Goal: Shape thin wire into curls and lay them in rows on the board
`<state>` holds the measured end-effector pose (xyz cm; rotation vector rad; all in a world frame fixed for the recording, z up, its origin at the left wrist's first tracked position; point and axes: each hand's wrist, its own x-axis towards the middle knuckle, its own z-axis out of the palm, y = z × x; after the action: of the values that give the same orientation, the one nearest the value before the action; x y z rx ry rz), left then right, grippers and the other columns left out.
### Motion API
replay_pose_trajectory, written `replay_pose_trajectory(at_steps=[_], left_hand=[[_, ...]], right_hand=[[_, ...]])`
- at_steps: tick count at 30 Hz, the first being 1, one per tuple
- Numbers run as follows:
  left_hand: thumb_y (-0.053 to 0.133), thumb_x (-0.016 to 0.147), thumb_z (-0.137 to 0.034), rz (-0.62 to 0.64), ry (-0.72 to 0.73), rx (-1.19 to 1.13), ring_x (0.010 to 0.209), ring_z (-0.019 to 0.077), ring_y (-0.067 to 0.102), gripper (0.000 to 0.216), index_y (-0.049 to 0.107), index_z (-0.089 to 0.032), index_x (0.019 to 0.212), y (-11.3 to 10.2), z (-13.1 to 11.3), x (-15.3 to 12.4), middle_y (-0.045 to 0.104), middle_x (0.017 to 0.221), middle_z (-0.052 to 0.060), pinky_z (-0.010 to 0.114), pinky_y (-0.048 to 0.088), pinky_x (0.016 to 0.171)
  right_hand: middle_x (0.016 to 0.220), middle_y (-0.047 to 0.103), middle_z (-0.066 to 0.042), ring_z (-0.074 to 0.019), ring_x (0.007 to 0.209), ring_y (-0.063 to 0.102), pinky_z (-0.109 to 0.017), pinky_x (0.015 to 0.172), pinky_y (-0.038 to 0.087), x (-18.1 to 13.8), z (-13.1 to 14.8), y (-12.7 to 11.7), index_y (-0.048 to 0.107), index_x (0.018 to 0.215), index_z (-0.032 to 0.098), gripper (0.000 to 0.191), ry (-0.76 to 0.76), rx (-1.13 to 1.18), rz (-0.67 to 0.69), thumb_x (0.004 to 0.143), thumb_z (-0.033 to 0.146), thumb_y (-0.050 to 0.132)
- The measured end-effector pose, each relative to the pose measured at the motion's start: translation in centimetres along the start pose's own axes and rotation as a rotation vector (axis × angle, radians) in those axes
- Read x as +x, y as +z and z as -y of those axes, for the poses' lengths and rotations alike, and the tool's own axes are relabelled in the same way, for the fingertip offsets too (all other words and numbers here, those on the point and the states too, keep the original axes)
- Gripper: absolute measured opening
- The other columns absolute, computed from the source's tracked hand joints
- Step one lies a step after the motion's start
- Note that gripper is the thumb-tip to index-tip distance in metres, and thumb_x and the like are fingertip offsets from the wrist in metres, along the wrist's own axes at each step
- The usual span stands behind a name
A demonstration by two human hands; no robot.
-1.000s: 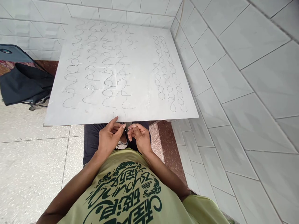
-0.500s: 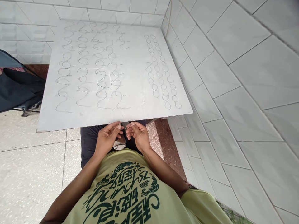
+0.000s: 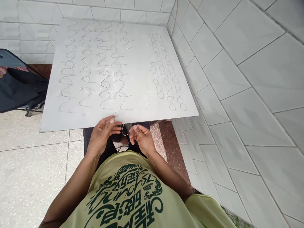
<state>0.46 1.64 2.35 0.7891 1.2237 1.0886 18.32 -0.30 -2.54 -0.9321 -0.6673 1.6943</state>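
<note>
The white board (image 3: 141, 72) lay beyond the left hand (image 3: 100, 134), half-curled, whose grip could not be told. The right hand (image 3: 144, 139) pinched a thin curved wire (image 3: 123, 129), which looped leftward from it: probably light, springy, easily kinked, best taken by its ends.

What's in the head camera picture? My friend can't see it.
A person's right hand pinches a thin, curved, silver metal wire, left hand close beside it, by the near edge of a rectangular white board. Rows of thin, grey, wavy shapes are on it.
</note>
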Motion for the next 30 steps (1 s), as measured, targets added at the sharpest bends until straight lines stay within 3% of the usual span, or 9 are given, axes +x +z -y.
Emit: replay_pose_trajectory(at_steps=[3,6,12,18,22,26,30], left_hand=[[0.076,0.087,-0.051,0.029,0.115,0.054,0.086,0.021,0.076,0.055,0.069,-0.016,0.127,0.2,-1.4,-0.1,0.08,0.101,0.012,0.037,0.062,0.085],[0.079,0.085,-0.049,0.051,0.148,0.121,0.082,0.023,0.077,0.045,0.077,-0.014,0.113,0.6,-2.0,0.1,0.081,0.094,0.012,0.039,0.064,0.084],[0.082,0.081,-0.047,-0.07,0.123,0.164,0.069,0.0203,0.076,0.035,0.081,-0.014,0.091,0.8,-1.9,0.9,0.081,0.085,0.01,0.033,0.065,0.071],[0.085,0.077,-0.046,-0.123,0.045,0.2,0.063,0.0218,0.074,0.036,0.079,-0.011,0.08,1.1,-2.4,1.9,0.079,0.079,0.012,0.033,0.064,0.061],[0.083,0.078,-0.049,-0.09,0.074,0.192,0.068,0.0223,0.075,0.039,0.078,-0.01,0.085,1.4,-2.5,2.5,0.079,0.081,0.012,0.035,0.064,0.068],[0.078,0.083,-0.053,-0.045,0.084,0.11,0.086,0.0213,0.076,0.048,0.075,-0.015,0.112,0.9,-2.2,2.1,0.08,0.102,0.012,0.034,0.062,0.082],[0.072,0.088,-0.056,-0.03,0.038,0.13,0.084,0.0183,0.073,0.047,0.076,-0.015,0.109,0.4,-0.7,0.2,0.079,0.108,0.013,0.027,0.058,0.073]], right_hand=[[0.063,0.066,0.0,-0.01,0.048,0.057,-0.021,0.043,0.043,-0.3,0.2,0.2,0.071,0.083,0.017,0.037,0.011,-0.075,0.027,0.092,0.053,0.07],[0.065,0.069,-0.002,-0.0111,0.048,0.059,-0.021,0.042,0.044,-0.6,0.4,0.4,0.07,0.084,0.017,0.037,0.005,-0.15,0.047,0.094,0.053,0.067],[0.073,0.075,-0.006,-0.0165,0.054,0.07,-0.023,0.041,0.047,-1.2,0.5,0.8,0.068,0.09,0.017,0.036,-0.046,-0.2,-0.031,0.097,0.051,0.063],[0.084,0.078,-0.007,-0.0172,0.069,0.075,-0.023,0.051,0.053,-2.1,0.0,1.8,0.071,0.099,0.02,0.034,-0.21,-0.392,-0.081,0.101,0.05,0.057],[0.083,0.078,-0.007,-0.0177,0.063,0.074,-0.024,0.047,0.052,-1.8,0.2,1.9,0.07,0.096,0.019,0.036,-0.125,-0.288,-0.021,0.1,0.053,0.059],[0.078,0.078,-0.008,-0.0189,0.058,0.073,-0.023,0.041,0.049,-1.0,0.9,1.4,0.07,0.091,0.017,0.037,-0.034,-0.115,-0.007,0.097,0.053,0.064],[0.075,0.077,-0.008,-0.0179,0.055,0.071,-0.023,0.04,0.048,-0.5,1.3,1.0,0.07,0.089,0.016,0.035,-0.059,-0.051,-0.077,0.094,0.051,0.067]])
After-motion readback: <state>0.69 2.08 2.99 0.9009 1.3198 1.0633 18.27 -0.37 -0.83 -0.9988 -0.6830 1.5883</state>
